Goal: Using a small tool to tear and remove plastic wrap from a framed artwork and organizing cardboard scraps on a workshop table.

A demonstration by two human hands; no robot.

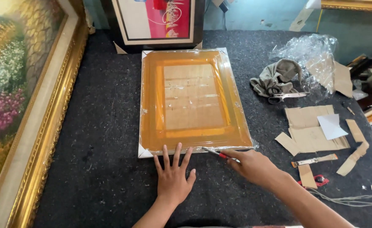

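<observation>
Cutting wrap at near edge of orange picture frame (192, 101) on dark bench (105, 126).
Left hand (173, 177) flat, fingers spread, grip released, touching frame's near edge; right hand (253, 166) clenched around red-handled knife (219, 154).

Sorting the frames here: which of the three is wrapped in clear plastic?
The orange frame lying flat mid-table, under both hands. The gold-framed landscape painting at left and the dark-framed picture at the far edge stand bare.
</observation>
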